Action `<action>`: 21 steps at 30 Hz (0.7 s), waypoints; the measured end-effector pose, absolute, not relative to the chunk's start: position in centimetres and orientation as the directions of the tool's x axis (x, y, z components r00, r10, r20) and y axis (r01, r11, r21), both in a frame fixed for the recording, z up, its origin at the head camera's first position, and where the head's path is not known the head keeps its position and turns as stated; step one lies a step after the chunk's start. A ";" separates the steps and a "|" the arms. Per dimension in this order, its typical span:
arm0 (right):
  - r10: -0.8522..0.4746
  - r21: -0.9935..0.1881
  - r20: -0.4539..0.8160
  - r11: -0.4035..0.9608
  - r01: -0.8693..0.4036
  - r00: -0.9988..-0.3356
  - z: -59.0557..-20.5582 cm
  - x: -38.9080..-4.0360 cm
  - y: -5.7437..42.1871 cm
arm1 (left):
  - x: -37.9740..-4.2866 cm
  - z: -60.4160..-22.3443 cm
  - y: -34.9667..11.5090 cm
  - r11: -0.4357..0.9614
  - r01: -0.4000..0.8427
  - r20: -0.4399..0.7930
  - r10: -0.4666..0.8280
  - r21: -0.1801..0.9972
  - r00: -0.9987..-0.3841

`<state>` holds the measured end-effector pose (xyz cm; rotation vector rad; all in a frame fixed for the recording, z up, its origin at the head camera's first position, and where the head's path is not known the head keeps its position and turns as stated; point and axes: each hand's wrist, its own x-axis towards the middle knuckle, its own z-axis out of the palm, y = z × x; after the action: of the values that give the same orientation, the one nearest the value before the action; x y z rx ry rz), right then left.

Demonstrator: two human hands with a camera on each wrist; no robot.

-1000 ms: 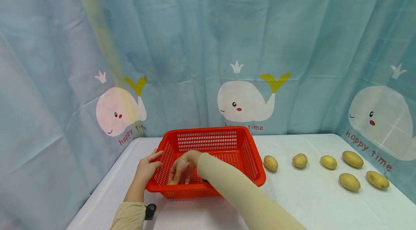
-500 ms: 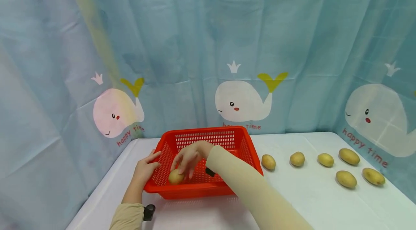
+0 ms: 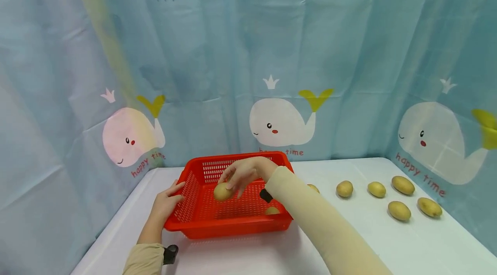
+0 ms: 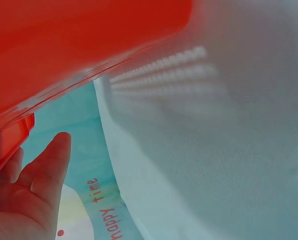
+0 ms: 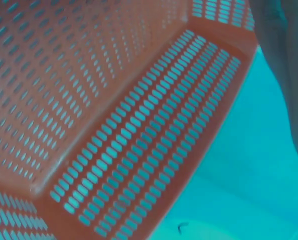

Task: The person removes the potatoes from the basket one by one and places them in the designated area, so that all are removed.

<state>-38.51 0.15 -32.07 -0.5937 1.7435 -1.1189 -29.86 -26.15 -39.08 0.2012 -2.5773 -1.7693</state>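
A red perforated plastic basket [image 3: 233, 225] stands in front of me. My left hand [image 3: 165, 201] grips its left rim; in the left wrist view that hand [image 4: 31, 195] shows some fingers behind the rim and one digit sticking out. My right hand [image 3: 243, 175] pinches a round yellow potato [image 3: 222, 192] above the basket floor. Another potato [image 3: 272, 210] lies inside near the front right corner, partly hidden. In the right wrist view only the fingers show, at the edge, beside the basket's slotted wall [image 5: 139, 135]; the held potato is out of that view.
To the right, several potatoes [image 3: 399, 211] lie spread over the white table [image 3: 349, 227]. One potato [image 3: 312, 188] is partly covered by the right sleeve [image 3: 322, 214]. A blue curtain [image 3: 217, 59] printed with whales hangs behind and at both sides.
My right hand has raised a potato from the basket's front left corner and moved it right and up. The potato near the front right corner has come into view. My left hand stays on the rim.
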 end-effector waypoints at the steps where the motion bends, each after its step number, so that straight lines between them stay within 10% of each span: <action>1: -0.778 -0.886 -0.445 0.455 0.090 -0.443 -31.9 -38.5 0.6 | -29.9 -39.1 -26.2 0.352 -0.105 -0.070 -0.111 0.930 -0.991; 21: -0.599 -0.938 -0.325 0.303 0.168 -0.732 -29.1 -36.2 10.5 | -29.8 -38.9 -26.2 0.371 -0.117 -0.087 -0.097 0.921 -0.991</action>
<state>-36.19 10.53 -29.10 -0.3827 1.9150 -1.4911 -29.75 -26.18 -38.86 0.2048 -2.6160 -1.7604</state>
